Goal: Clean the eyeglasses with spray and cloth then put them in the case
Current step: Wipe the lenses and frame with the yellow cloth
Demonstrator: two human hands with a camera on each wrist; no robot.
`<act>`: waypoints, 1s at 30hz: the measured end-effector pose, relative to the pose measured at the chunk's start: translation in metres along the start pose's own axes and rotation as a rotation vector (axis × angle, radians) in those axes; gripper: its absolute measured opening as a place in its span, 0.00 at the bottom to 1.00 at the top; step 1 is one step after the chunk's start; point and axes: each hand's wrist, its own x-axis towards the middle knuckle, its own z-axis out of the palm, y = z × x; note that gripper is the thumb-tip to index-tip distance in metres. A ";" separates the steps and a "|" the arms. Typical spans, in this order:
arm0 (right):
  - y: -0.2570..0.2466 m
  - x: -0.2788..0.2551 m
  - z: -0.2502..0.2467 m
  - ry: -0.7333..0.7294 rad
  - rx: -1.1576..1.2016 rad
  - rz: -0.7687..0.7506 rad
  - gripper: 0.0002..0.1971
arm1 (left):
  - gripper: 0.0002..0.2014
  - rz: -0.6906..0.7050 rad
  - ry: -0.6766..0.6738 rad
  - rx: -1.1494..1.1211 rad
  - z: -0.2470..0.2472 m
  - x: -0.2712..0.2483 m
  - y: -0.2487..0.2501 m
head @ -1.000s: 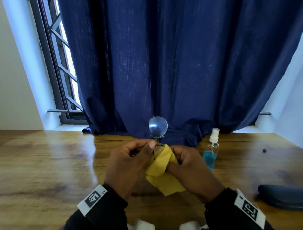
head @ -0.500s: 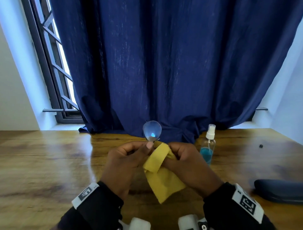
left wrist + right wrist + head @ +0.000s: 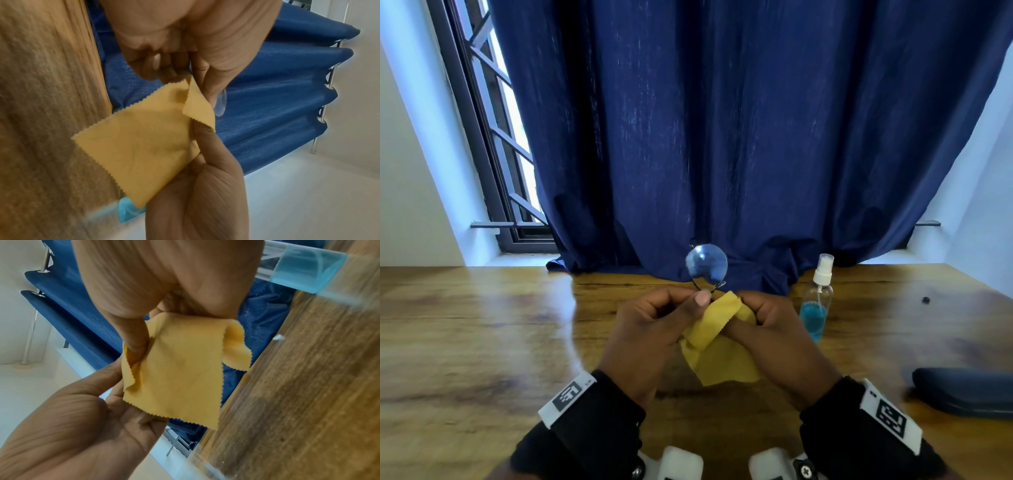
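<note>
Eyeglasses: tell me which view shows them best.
Head view: one round lens of the eyeglasses stands clear above both hands against the curtain. The left wrist view shows only a lens edge beside a finger. The right wrist view shows none of them.

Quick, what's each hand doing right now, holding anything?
Left hand: fingers curled, pinching the eyeglasses by the frame.
Right hand: fingers curled, gripping the yellow cloth.

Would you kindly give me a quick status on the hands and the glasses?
Left hand holds glasses. Right hand wipes with cloth. Case shut, nothing in the way.
</note>
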 end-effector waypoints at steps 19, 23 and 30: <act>0.012 0.007 -0.006 0.102 -0.065 0.107 0.12 | 0.09 0.016 0.029 0.012 0.004 -0.003 -0.003; 0.010 0.008 -0.008 0.157 -0.060 0.130 0.14 | 0.07 0.014 0.039 0.070 0.005 -0.003 -0.002; 0.008 0.007 -0.009 0.057 -0.201 0.008 0.12 | 0.13 0.094 0.049 0.128 0.005 -0.005 0.003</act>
